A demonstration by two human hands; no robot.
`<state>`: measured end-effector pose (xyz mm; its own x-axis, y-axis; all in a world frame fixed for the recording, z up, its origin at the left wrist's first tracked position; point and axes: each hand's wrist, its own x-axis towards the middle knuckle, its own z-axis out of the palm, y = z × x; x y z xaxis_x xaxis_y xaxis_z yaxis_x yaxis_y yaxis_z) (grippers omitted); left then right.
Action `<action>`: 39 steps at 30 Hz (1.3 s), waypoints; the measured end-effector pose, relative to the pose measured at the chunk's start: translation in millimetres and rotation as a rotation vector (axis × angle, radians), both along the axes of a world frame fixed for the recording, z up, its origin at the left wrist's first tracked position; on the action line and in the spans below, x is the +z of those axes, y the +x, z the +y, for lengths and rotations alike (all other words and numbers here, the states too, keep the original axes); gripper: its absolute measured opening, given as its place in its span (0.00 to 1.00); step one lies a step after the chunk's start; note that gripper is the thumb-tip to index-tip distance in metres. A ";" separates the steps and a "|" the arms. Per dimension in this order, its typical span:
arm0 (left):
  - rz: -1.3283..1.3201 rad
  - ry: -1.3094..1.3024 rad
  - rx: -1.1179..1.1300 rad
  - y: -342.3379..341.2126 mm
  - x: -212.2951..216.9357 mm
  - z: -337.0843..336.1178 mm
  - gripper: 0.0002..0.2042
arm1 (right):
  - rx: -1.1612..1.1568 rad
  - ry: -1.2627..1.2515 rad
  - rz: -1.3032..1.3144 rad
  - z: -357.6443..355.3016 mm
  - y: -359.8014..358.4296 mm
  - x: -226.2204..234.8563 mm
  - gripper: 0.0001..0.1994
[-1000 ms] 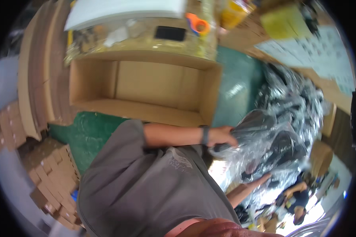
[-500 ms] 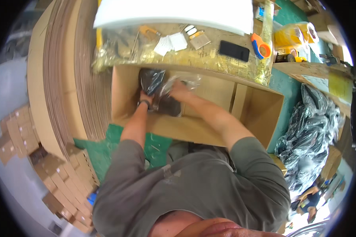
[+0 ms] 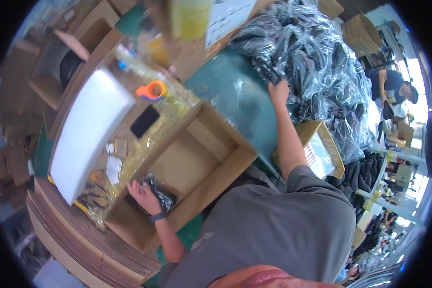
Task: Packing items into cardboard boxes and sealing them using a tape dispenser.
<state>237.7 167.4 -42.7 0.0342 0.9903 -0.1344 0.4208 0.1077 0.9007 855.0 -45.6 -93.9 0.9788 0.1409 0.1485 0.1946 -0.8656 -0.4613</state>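
Note:
An open cardboard box [image 3: 235, 161] lies in front of me, with black items in clear plastic bags [image 3: 159, 193] at its left end. Over that end is my left hand [image 3: 141, 196], its fingers apart and holding nothing, near the box's far wall. My right arm stretches out to a big heap of black items in clear plastic bags [image 3: 317, 72] at the right. There my right hand [image 3: 279, 92] closes on the edge of one plastic-bagged black item [image 3: 266, 69]. The heap partly hides those fingertips.
Beyond the box are a phone [image 3: 145, 121], an orange tape dispenser [image 3: 153, 90] and a white foam block [image 3: 89, 137]. Flat cardboard sheets [image 3: 91, 254] are stacked at left. A yellow-edged carton [image 3: 338, 153] stands near my right arm. Another person [image 3: 393, 89] works at far right.
The view has swung to the right. My right hand has left the box and reached the bagged heap. My left hand has let go of the bagged black item and risen over the box.

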 end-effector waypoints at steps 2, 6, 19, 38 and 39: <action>-0.195 0.062 -0.121 114.0 30.2 -23.1 0.30 | -0.188 -0.322 -0.062 -68.7 58.8 -88.1 0.38; -0.397 -0.097 -0.478 321.5 62.6 -99.5 0.19 | -0.218 0.046 -0.085 -61.7 66.8 -114.5 0.41; 0.542 -0.558 -0.485 535.0 -121.1 -192.4 0.67 | 0.585 0.110 0.488 -49.7 54.5 -33.6 0.46; -0.123 -1.207 -0.593 45.9 -21.6 -86.4 0.21 | 0.097 0.802 1.311 -50.0 -85.2 154.5 0.20; -0.057 -1.129 -0.472 15.5 -56.9 -81.3 0.16 | -0.136 0.912 1.223 -32.4 -126.1 157.9 0.20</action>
<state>253.2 86.1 -99.6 0.3923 0.2071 -0.8962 0.5932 0.6877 0.4185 728.9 -77.9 64.0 0.5594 0.3536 -0.7497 -0.7431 -0.1867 -0.6426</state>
